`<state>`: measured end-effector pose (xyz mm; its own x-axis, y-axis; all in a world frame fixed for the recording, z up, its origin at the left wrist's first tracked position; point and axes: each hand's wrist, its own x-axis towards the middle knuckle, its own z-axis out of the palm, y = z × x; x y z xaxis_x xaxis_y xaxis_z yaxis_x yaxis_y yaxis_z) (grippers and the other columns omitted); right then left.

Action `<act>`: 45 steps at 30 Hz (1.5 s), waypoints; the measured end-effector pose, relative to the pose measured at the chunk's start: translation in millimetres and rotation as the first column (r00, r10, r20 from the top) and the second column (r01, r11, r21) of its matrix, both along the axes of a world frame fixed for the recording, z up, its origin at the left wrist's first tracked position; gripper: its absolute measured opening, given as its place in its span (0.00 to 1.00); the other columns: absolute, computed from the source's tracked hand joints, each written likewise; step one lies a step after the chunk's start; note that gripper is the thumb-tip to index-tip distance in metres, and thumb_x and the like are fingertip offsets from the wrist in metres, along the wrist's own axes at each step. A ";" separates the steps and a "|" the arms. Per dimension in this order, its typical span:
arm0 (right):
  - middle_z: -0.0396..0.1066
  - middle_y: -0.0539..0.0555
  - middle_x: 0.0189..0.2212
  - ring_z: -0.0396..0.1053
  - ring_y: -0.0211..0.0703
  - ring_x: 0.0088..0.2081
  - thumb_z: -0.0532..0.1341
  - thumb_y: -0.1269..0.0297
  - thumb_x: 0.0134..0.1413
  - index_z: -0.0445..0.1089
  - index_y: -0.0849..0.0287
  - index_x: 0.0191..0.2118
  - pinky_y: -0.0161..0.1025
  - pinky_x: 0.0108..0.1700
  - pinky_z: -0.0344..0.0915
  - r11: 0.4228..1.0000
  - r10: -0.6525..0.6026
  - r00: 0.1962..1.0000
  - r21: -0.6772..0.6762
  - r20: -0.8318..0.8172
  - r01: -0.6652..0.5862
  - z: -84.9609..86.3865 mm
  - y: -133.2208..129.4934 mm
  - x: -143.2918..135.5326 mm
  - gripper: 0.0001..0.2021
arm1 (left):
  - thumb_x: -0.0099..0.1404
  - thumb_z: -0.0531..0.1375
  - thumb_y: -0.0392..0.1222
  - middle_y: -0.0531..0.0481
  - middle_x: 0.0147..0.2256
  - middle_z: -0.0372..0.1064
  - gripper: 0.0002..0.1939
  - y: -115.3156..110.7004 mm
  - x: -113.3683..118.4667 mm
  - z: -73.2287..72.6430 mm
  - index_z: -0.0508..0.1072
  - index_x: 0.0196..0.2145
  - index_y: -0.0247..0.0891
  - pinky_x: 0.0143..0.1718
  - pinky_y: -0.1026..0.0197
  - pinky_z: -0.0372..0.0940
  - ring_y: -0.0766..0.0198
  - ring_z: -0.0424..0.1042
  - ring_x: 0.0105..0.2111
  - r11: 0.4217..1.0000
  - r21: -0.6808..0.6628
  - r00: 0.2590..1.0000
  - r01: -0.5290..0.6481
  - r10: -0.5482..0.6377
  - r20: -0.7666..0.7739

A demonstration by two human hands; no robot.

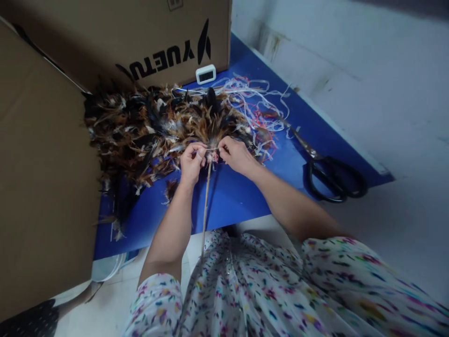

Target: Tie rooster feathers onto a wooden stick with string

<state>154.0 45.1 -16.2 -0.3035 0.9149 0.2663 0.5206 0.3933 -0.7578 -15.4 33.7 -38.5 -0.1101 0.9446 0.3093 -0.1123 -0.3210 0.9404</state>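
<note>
A feather duster's thin stick (206, 201) slopes from the table toward my lap, with brown and black feathers (210, 124) bunched at its far end. My left hand (192, 161) is closed in a pinch on the left end of a pale string (212, 149). On the other side, my right hand (236, 154) pinches the string's right end. The string is stretched across the base of the feathers, just above a pinkish-white knotted part (211, 157) on the stick. Whether the string goes round the stick is too small to tell.
A big pile of loose feathers (129, 135) covers the left of the blue table (231, 201). White and red strings (256, 100) lie tangled at the back right. Scissors with black handles (333, 178) rest at the right edge. Cardboard boxes (87, 37) and a small white digital clock (206, 75) stand behind.
</note>
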 end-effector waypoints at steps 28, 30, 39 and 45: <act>0.72 0.59 0.38 0.68 0.43 0.36 0.54 0.72 0.60 0.68 0.62 0.40 0.38 0.39 0.60 0.999 0.021 0.971 0.018 0.237 -0.026 -4.4 -4.3 -3.7 0.07 | 0.62 0.62 0.36 0.60 0.22 0.68 0.09 3.3 4.4 -7.9 0.63 0.32 0.40 0.28 0.70 0.63 0.73 0.69 0.23 0.991 -0.048 0.863 -0.126 0.085 -0.498; 0.72 0.56 0.34 0.66 0.40 0.32 0.55 0.71 0.59 0.69 0.61 0.39 0.37 0.37 0.59 0.999 0.021 0.975 -0.039 0.219 -0.013 -1.8 -4.3 -2.9 0.06 | 0.60 0.64 0.35 0.61 0.22 0.68 0.11 3.3 5.5 -7.5 0.62 0.33 0.41 0.27 0.70 0.63 0.72 0.70 0.23 0.987 -0.091 0.878 -0.131 0.073 -0.473; 0.71 0.51 0.26 0.61 0.36 0.25 0.57 0.67 0.60 0.73 0.62 0.39 0.35 0.31 0.55 0.982 -0.040 0.978 -0.172 0.205 0.076 0.1 -2.4 -1.2 0.08 | 0.59 0.64 0.36 0.57 0.24 0.71 0.05 3.8 5.1 -9.1 0.69 0.30 0.39 0.28 0.68 0.65 0.70 0.71 0.23 0.992 -0.119 0.892 -0.033 -0.024 -0.452; 0.71 0.51 0.25 0.63 0.38 0.26 0.58 0.67 0.58 0.73 0.61 0.38 0.36 0.32 0.56 0.981 -0.045 0.975 -0.174 0.218 0.084 -1.2 -1.8 -2.8 0.07 | 0.59 0.63 0.33 0.54 0.25 0.73 0.02 -0.9 7.5 -4.2 0.75 0.30 0.39 0.30 0.66 0.65 0.69 0.71 0.24 1.000 -0.013 0.824 -0.018 0.008 -0.566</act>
<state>151.3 43.4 -17.5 -0.2740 0.9613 0.0301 0.6971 0.2201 -0.6824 -7.8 32.8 -42.7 0.0668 0.9501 0.3048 0.4454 -0.3018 0.8430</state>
